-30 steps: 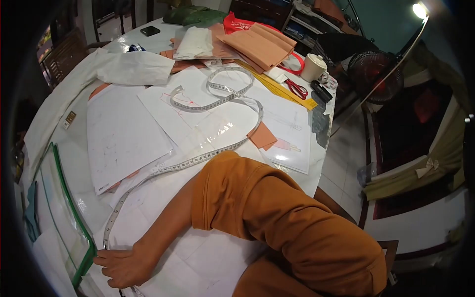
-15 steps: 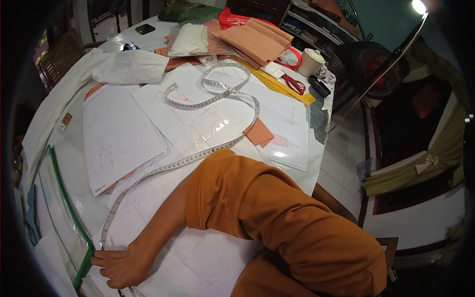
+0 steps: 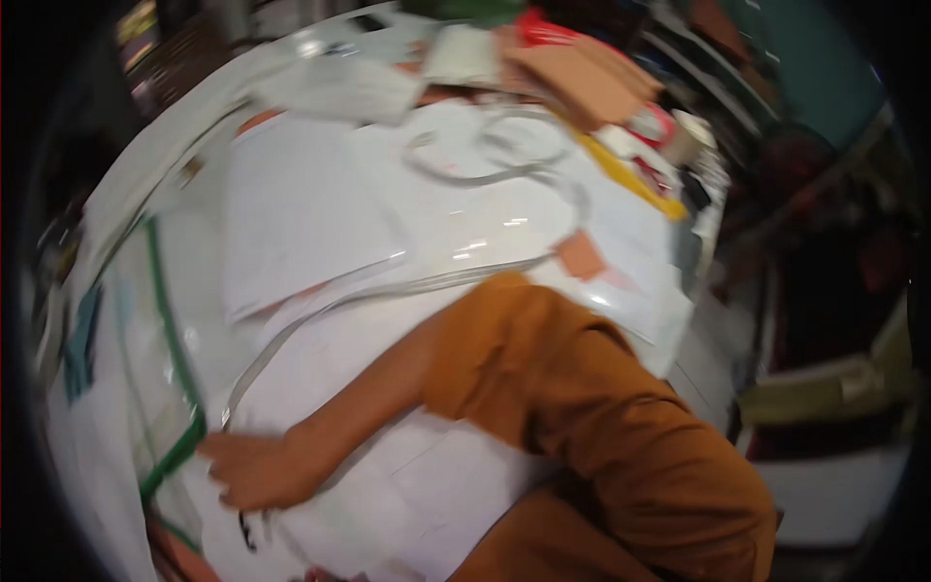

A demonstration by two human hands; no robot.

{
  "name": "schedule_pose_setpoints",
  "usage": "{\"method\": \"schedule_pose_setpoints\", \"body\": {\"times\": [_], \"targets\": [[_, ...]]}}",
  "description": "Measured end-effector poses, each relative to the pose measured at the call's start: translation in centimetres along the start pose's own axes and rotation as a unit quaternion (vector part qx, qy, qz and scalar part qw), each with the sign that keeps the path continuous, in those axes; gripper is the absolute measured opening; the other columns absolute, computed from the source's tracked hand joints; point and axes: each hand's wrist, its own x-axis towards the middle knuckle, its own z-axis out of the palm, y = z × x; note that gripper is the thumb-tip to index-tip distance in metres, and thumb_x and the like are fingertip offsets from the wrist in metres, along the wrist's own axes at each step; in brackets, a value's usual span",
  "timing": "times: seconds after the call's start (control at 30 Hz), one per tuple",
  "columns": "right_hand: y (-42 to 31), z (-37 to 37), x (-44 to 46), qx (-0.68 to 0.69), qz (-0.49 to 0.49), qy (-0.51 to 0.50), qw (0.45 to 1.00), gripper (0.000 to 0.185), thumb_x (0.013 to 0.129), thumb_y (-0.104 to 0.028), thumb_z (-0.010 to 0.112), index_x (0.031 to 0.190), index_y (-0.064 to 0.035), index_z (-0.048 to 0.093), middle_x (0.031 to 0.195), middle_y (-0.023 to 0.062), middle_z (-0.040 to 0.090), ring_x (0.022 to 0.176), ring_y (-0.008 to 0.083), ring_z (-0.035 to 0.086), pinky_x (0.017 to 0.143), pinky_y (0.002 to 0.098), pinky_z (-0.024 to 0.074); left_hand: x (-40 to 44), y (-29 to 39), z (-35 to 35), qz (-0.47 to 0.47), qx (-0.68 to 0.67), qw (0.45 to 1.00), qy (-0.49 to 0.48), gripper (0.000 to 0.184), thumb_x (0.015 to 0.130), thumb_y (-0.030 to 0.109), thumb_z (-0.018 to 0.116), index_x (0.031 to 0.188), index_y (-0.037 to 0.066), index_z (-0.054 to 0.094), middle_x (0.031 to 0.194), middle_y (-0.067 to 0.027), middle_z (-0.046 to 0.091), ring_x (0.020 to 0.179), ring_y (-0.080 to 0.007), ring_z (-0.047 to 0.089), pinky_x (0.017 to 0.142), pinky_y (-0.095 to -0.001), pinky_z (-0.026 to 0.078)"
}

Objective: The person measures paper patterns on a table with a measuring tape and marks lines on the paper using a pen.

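Observation:
My right hand [image 3: 260, 471] reaches across the table from the right in an orange-brown sleeve [image 3: 582, 407]. Its fingers are bent together over white paper [image 3: 436, 485], and what they hold, if anything, is hidden. A grey-white measuring tape [image 3: 364, 294] curves over the papers, and its near stretch reaches the fingers. Just below the hand shows a small dark slim object [image 3: 247, 532], too blurred to name. A green-edged clear plastic sheet or folder [image 3: 175, 339] lies beside the fingertips. At the bottom edge, what may be fingertips of my left hand [image 3: 333, 576] barely show.
White paper sheets [image 3: 301, 213] cover the table's middle. Folded peach cloth [image 3: 587, 78], a yellow ruler [image 3: 630, 179], red-handled scissors [image 3: 652, 175] and a pale cup [image 3: 690, 136] stand along the far right. A small peach piece [image 3: 580, 255] lies near the sleeve.
The view has shifted and blurred, so the table appears farther right and up. My right hand stays by the green edge. Possible left fingertips now show at the bottom.

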Motion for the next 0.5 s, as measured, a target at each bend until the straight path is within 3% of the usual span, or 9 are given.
{"method": "schedule_pose_setpoints", "body": {"times": [0.13, 0.17, 0.2, 0.23, 0.3, 0.4, 0.43, 0.47, 0.5], "targets": [[-0.1, -0.5, -0.8, -0.036, 0.014, 0.019, 0.999, 0.041, 0.070, -0.016, 0.074, 0.107, -0.0016, 0.063, 0.110, 0.0214, 0.058, 0.116, 0.0446, 0.049, 0.106, 0.0589, 0.0333, 0.4, -0.6, -0.5, -0.061, 0.040, 0.994, -0.087, 0.039, 0.095, 0.019, 0.063, 0.129, -0.001, 0.060, 0.141, -0.0187, 0.052, 0.136, -0.0463, 0.036, 0.107, -0.0510, 0.039], [-0.3, -1.0, -0.8, -0.041, 0.026, 0.020, 0.999, 0.047, 0.068, -0.016, 0.077, 0.110, -0.0023, 0.062, 0.112, 0.0208, 0.057, 0.114, 0.0444, 0.049, 0.101, 0.0568, 0.0364, 0.7, -0.1, -0.5, -0.091, 0.024, 0.993, -0.067, 0.037, 0.091, 0.017, 0.065, 0.122, -0.003, 0.062, 0.133, -0.0197, 0.056, 0.135, -0.0466, 0.038, 0.108, -0.0549, 0.035], [-0.3, -1.5, -0.8, -0.032, 0.032, 0.002, 0.999, 0.042, 0.069, -0.015, 0.076, 0.106, -0.0029, 0.062, 0.109, 0.0193, 0.057, 0.112, 0.0426, 0.049, 0.094, 0.0533, 0.0389, 0.9, 0.5, -0.6, -0.116, 0.008, 0.992, -0.046, 0.034, 0.088, 0.016, 0.067, 0.115, -0.005, 0.065, 0.126, -0.0207, 0.060, 0.134, -0.0468, 0.041, 0.109, -0.0589, 0.031], [-0.4, -1.6, -0.7, -0.060, 0.035, -0.005, 0.998, 0.036, 0.070, -0.013, 0.076, 0.103, -0.0033, 0.064, 0.107, 0.0180, 0.057, 0.108, 0.0405, 0.049, 0.089, 0.0502, 0.0393, 0.6, 0.3, -0.9, -0.115, -0.004, 0.990, -0.085, 0.040, 0.089, 0.015, 0.065, 0.121, -0.009, 0.059, 0.141, -0.0191, 0.054, 0.141, -0.0490, 0.030, 0.113, -0.0575, 0.027], [-0.9, -2.4, -0.6, -0.002, 0.050, -0.031, 0.998, 0.030, 0.071, -0.011, 0.073, 0.099, -0.0035, 0.064, 0.102, 0.0164, 0.057, 0.104, 0.0388, 0.049, 0.090, 0.0489, 0.0395, 0.6, 1.4, -1.6, -0.150, -0.010, 0.984, -0.099, 0.041, 0.090, 0.014, 0.062, 0.123, -0.010, 0.057, 0.137, -0.0200, 0.056, 0.139, -0.0496, 0.033, 0.112, -0.0585, 0.027], [-1.0, -1.5, -1.2, -0.029, 0.041, 0.018, 0.999, 0.035, 0.068, -0.013, 0.074, 0.100, -0.0038, 0.064, 0.101, 0.0157, 0.058, 0.102, 0.0373, 0.050, 0.091, 0.0503, 0.0389, 0.0, 1.2, -1.4, -0.120, -0.019, 0.989, -0.087, 0.043, 0.092, 0.018, 0.062, 0.124, -0.010, 0.058, 0.136, -0.0208, 0.057, 0.136, -0.0498, 0.036, 0.113, -0.0599, 0.026], [-0.6, -0.3, -0.8, -0.045, 0.025, -0.025, 0.998, 0.043, 0.065, -0.016, 0.075, 0.105, -0.0040, 0.063, 0.104, 0.0170, 0.058, 0.106, 0.0383, 0.051, 0.098, 0.0535, 0.0367, -1.2, 0.1, -1.2, -0.090, 0.004, 0.993, -0.070, 0.039, 0.094, 0.017, 0.065, 0.127, -0.003, 0.060, 0.139, -0.0200, 0.054, 0.134, -0.0472, 0.039, 0.107, -0.0540, 0.039], [-0.6, 0.2, -1.0, -0.048, 0.007, 0.010, 0.999, 0.045, 0.065, -0.017, 0.075, 0.107, -0.0041, 0.062, 0.110, 0.0195, 0.059, 0.111, 0.0404, 0.051, 0.104, 0.0566, 0.0327, -2.0, -2.3, 1.4, -0.006, 0.025, 0.999, 0.035, 0.042, 0.097, 0.033, 0.058, 0.119, -0.002, 0.063, 0.112, -0.0239, 0.064, 0.118, -0.0448, 0.057, 0.099, -0.0632, 0.040], [-0.4, -0.2, -0.6, -0.008, 0.010, -0.049, 0.999, 0.047, 0.066, -0.018, 0.074, 0.109, -0.0037, 0.062, 0.114, 0.0222, 0.059, 0.118, 0.0428, 0.050, 0.110, 0.0585, 0.0290, -2.7, -3.6, 2.1, 0.023, -0.002, 0.999, 0.021, 0.050, 0.096, 0.030, 0.060, 0.126, -0.009, 0.057, 0.135, -0.0195, 0.058, 0.136, -0.0487, 0.037, 0.114, -0.0629, 0.024]]}}
